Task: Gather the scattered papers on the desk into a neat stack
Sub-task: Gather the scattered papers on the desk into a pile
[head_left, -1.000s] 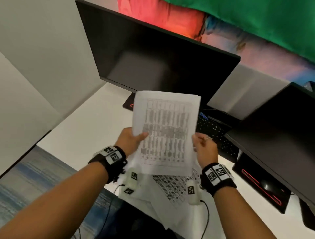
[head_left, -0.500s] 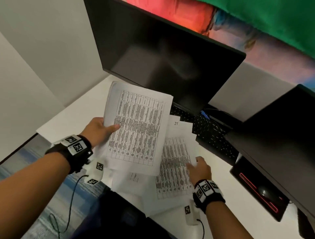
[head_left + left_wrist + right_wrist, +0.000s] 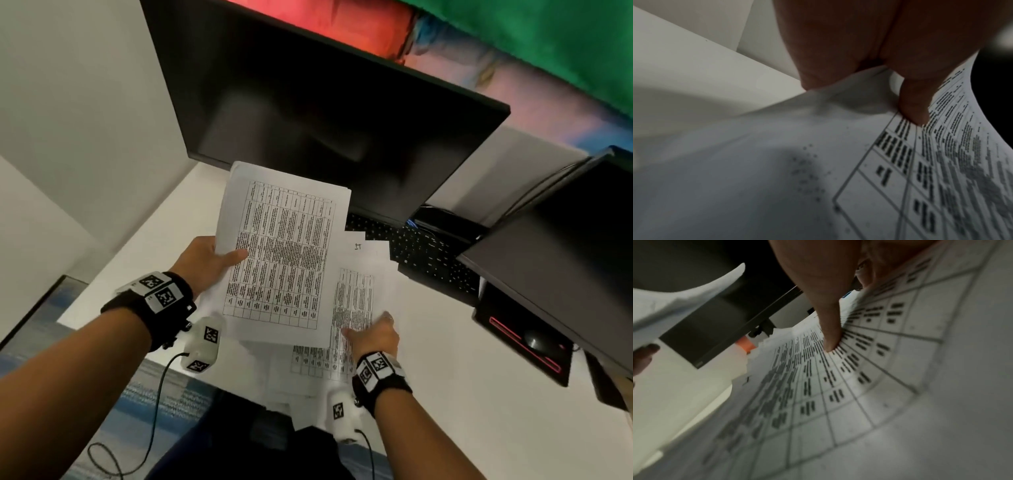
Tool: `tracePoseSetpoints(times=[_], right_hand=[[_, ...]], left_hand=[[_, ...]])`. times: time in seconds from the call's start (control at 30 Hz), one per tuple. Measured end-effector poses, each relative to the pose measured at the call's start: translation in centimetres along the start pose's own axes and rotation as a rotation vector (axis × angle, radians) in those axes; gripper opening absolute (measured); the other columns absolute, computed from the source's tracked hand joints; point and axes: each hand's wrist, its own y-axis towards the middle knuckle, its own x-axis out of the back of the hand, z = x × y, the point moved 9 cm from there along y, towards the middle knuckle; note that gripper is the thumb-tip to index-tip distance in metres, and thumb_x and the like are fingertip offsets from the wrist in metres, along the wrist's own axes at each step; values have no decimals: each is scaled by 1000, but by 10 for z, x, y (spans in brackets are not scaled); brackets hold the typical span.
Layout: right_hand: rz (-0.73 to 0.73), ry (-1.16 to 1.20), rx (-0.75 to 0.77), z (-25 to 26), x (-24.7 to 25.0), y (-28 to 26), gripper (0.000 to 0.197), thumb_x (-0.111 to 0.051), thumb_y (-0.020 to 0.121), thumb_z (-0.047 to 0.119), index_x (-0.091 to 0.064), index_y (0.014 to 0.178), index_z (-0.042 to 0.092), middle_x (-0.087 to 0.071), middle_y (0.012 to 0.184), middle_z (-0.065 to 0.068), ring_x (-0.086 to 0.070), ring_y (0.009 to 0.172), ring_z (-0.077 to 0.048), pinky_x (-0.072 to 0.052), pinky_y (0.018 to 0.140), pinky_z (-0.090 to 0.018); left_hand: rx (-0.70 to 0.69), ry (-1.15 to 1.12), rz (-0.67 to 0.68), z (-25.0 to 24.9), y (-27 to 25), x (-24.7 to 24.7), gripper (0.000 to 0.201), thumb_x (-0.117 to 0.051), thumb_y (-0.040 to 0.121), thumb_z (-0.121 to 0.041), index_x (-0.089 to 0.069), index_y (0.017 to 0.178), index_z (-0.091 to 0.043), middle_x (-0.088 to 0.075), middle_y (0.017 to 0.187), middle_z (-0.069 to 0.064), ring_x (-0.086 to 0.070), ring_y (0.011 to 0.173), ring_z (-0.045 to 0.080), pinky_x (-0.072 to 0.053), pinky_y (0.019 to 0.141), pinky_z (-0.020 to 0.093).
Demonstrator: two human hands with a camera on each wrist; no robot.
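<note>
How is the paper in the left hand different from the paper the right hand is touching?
The held sheet is lifted above the desk; the desk sheet lies on it among other papers. The left hand pinches the held sheet's edge, thumb on top; the right hand has its thumb resting on the desk sheet. The held sheet shows whole; the desk sheet is partly hidden beneath it. Both are white with printed tables.

right hand point(image 3: 375, 337): released held sheet point(image 3: 284, 260) | now grips desk papers point(image 3: 356, 298) | left hand point(image 3: 202, 263) holds alone
</note>
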Motion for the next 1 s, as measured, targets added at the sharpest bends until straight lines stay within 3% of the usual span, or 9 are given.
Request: tracePoseSetpoints(times=[0.13, 0.27, 0.4, 0.5, 0.63, 0.7, 0.8, 0.9, 1.0], right_hand=[[3, 98, -15, -2, 11, -1, 74, -84, 75, 29, -48, 135, 4, -60, 129, -16, -62, 113, -30, -53, 85, -31], [-112, 365, 111, 5, 75, -11, 30, -81, 78, 22, -66, 100, 9, -73, 98, -10, -68, 77, -22, -55, 67, -25], [-326, 471, 299, 31, 176, -45, 25, -84, 75, 18, -67, 93, 13, -70, 84, -3, -69, 73, -20, -51, 56, -18], [-286, 663, 352, 39, 210, -56, 29, -87, 70, 17, -69, 93, 17, -74, 85, 3, -72, 73, -12, -58, 57, -22], [-19, 842, 292, 43, 157, -26, 49, -87, 67, 6, -68, 110, 18, -77, 101, -2, -75, 89, -23, -59, 81, -46], [92, 829, 218, 48, 105, -15, 57, -87, 67, 4, -62, 116, 21, -76, 102, -1, -74, 89, -22, -59, 82, -47], [48, 553, 185, 50, 50, -5, 63, -82, 77, 18, -49, 131, 20, -68, 114, -3, -66, 101, -20, -54, 93, -40], [-71, 34, 107, 17, 36, 10, 81, -72, 83, 46, -35, 146, 11, -43, 146, -11, -45, 131, -32, -39, 107, -43], [-20, -211, 17, -19, 23, 18, 95, -67, 80, 60, -27, 150, 9, -33, 152, -13, -35, 136, -35, -36, 107, -46]], left_hand=[[-36, -12, 23, -6, 1, 3, 40, -71, 88, -32, -44, 67, -12, -40, 57, 2, -37, 53, 20, -35, 59, 30], [-56, 58, 40, -2, -1, -1, 42, -70, 89, -29, -40, 63, -16, -40, 56, -1, -37, 49, 17, -34, 55, 27], [22, 301, 116, 24, -2, -27, 16, -64, 93, -26, -62, 92, -11, -57, 66, 0, -50, 53, 14, -39, 51, 25], [82, 353, 173, 45, -4, -48, 21, -63, 92, -26, -67, 103, -8, -65, 75, 4, -57, 59, 17, -45, 60, 28], [106, 308, 207, 50, -8, -65, 32, -57, 96, -32, -67, 116, -9, -71, 110, 12, -67, 95, 29, -51, 93, 42], [167, 200, 180, 51, -10, -65, 58, -46, 96, -56, -63, 127, -11, -66, 125, 11, -63, 111, 31, -45, 104, 43], [283, -49, 140, 57, -9, -70, 105, -41, 63, -95, -63, 130, -16, -64, 129, 7, -60, 117, 31, -40, 109, 45], [159, 182, 140, 42, -8, -74, 58, -65, 87, -51, -63, 127, -9, -67, 121, 10, -60, 100, 25, -45, 91, 33], [91, 351, 151, 42, -4, -73, 30, -70, 89, -21, -66, 115, -6, -66, 105, 11, -56, 87, 23, -41, 76, 28]])
